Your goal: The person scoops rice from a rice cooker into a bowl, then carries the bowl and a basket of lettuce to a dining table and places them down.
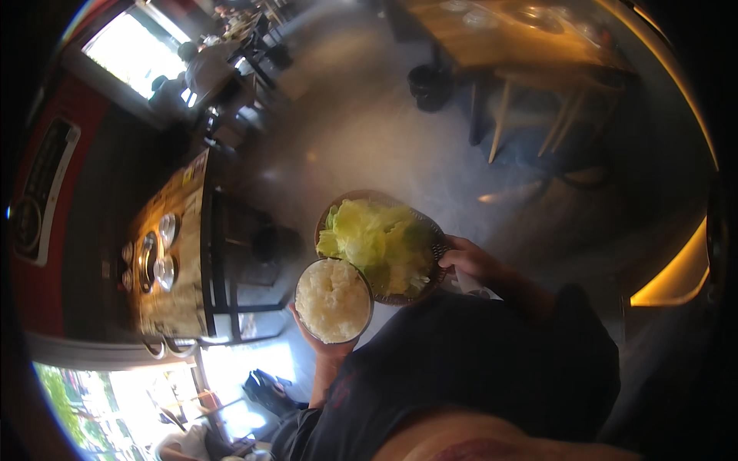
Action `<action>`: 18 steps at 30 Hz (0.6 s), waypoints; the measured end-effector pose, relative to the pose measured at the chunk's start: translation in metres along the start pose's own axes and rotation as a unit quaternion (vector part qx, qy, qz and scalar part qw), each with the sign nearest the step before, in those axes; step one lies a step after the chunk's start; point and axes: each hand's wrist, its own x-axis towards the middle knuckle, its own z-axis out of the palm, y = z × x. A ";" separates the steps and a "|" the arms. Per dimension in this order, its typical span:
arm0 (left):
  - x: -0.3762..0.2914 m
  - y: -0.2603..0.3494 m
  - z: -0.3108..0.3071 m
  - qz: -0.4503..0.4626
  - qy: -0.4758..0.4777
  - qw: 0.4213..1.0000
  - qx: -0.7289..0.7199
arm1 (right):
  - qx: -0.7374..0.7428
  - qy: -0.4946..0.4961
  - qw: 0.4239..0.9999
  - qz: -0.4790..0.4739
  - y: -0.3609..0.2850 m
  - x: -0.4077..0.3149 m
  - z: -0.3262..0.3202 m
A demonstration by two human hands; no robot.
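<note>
My left hand [327, 344] is wrapped around a dark-rimmed bowl heaped with white rice [333, 299], supporting it from the near left side. My right hand [468, 258] grips the right rim of a brown woven basket [441, 242], thumb on top. Pale green lettuce leaves [372, 239] fill the basket. The rice bowl overlaps the basket's near left edge as I see it; whether the two touch, I cannot tell. Most fingers of both hands are hidden beneath what they hold.
A wooden table [193, 230] with glass-like dishes [167, 230] and a round inset stands left. Another wooden table [461, 40] is at upper right, with a wooden-legged chair [500, 121] and a black bin [429, 86]. People [210, 72] are by the far window. Grey floor [369, 127] lies between.
</note>
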 end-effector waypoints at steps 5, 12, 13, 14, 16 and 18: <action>-0.019 0.002 0.003 -0.026 0.056 0.997 0.046 | -0.072 0.023 0.997 0.005 0.008 -0.035 0.019; 0.004 0.021 -0.023 -0.020 -0.001 0.992 0.125 | 0.026 0.068 0.997 -0.026 0.037 0.003 0.023; 0.006 0.024 -0.026 -0.034 -0.040 0.993 0.103 | 0.008 0.077 0.997 -0.027 0.042 0.003 0.021; 0.009 0.028 -0.029 -0.042 -0.016 0.994 0.104 | -0.010 0.087 0.996 -0.026 0.046 0.005 0.021; 0.015 0.037 -0.030 -0.044 0.016 0.989 0.144 | 0.070 0.079 0.990 -0.096 0.055 0.005 0.023; 0.023 0.046 -0.028 -0.052 -0.001 0.982 0.179 | 0.034 0.128 0.987 -0.096 0.064 0.000 0.023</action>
